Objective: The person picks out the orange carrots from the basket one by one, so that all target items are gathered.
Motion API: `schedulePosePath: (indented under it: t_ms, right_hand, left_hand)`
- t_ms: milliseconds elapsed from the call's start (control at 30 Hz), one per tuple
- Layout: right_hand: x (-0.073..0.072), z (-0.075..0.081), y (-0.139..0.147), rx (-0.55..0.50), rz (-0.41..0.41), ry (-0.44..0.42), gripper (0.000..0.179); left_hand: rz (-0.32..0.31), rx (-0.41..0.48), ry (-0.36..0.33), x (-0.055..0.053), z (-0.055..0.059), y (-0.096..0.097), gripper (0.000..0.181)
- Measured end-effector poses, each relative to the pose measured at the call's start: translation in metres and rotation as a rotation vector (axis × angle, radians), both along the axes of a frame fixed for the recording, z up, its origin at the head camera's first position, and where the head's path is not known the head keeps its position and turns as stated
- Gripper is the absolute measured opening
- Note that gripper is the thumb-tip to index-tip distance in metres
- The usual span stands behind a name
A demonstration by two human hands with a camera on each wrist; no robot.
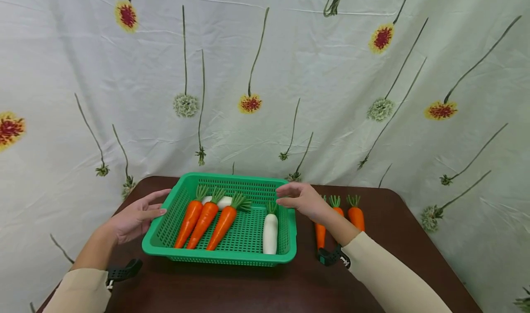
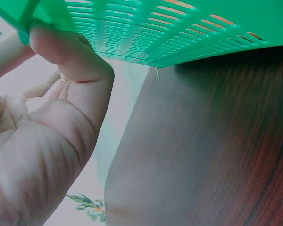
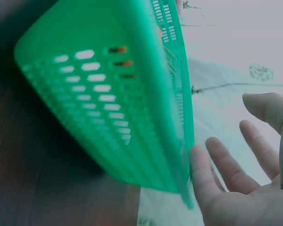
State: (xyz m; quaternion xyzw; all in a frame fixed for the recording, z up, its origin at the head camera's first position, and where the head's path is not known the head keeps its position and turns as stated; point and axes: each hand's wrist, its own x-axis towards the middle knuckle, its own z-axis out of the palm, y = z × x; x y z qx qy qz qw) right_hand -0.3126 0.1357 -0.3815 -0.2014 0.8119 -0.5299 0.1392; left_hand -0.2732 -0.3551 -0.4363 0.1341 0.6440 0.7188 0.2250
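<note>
A green plastic basket (image 1: 219,257) sits on the dark table. Three orange carrots (image 1: 204,225) lie side by side in its left half, partly covering a white radish (image 1: 225,202). Another white radish (image 1: 270,234) with green leaves lies along the right side. My left hand (image 1: 138,216) is at the left rim; its thumb (image 2: 61,49) touches the rim and the other fingers stretch past it. My right hand (image 1: 304,200) hovers by the back right corner with fingers spread and loosely bent. In the right wrist view, its fingertips come close to the rim; contact is uncertain.
Several carrots (image 1: 356,216) lie on the table to the right of the basket, partly hidden by my right forearm. The brown tabletop (image 1: 232,290) extends in front. A white cloth with printed flowers (image 1: 265,133) hangs behind the table.
</note>
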Motion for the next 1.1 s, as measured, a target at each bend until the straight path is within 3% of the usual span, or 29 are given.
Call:
schedulePosePath:
  t_ms: [400, 733, 1100]
  right_hand:
    - [-0.007, 0.01, -0.035, 0.015, 0.091, -0.157, 0.043]
    - [-0.016, 0.019, -0.068, 0.059, 0.144, -0.222, 0.047]
    - [-0.025, 0.012, -0.104, 0.026, 0.101, -0.307, 0.052]
  left_hand:
    - [-0.004, 0.006, -0.003, 0.001, 0.002, 0.001, 0.08]
    - [-0.017, 0.037, -0.002, 0.0, 0.0, -0.003, 0.077]
    - [-0.027, 0.05, 0.004, 0.0, -0.001, -0.003, 0.076]
